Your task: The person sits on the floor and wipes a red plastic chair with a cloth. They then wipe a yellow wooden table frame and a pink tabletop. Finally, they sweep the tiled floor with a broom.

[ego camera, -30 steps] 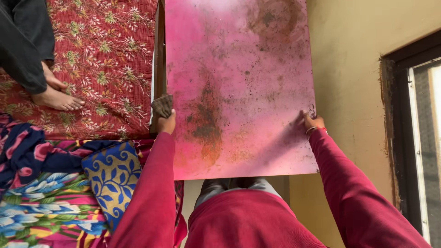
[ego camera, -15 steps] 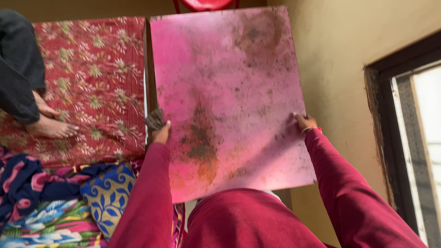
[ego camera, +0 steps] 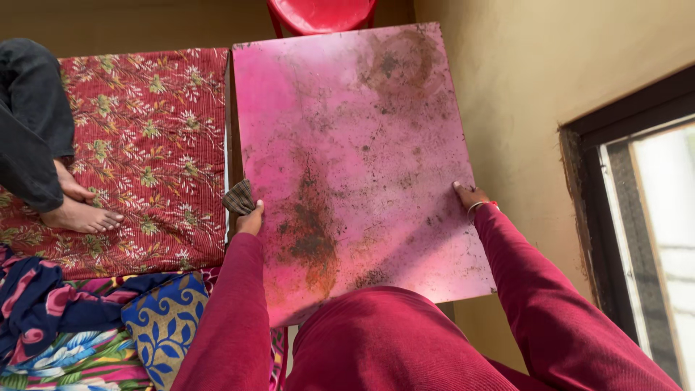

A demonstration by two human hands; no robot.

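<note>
A large pink board [ego camera: 347, 130], stained with brown and black dirt, fills the middle of the head view. My left hand [ego camera: 250, 219] grips its left edge and also holds a small checked cloth [ego camera: 239, 197] bunched at that edge. On the right edge, my right hand [ego camera: 469, 197] grips the board, a bangle at the wrist. Both arms wear dark red sleeves, and the board's near edge is hidden behind my chest.
A bed with a red floral cover [ego camera: 152, 145] lies to the left, another person's bare feet [ego camera: 79, 210] on it. Colourful blankets and a blue patterned pillow [ego camera: 163, 315] lie nearer. A red plastic chair [ego camera: 322, 14] stands beyond the board. A yellow wall and a dark window frame [ego camera: 586, 217] are on the right.
The board has come lower and nearer in view, so its far edge and the red chair beyond it now show. Both hands keep their grip on its edges.
</note>
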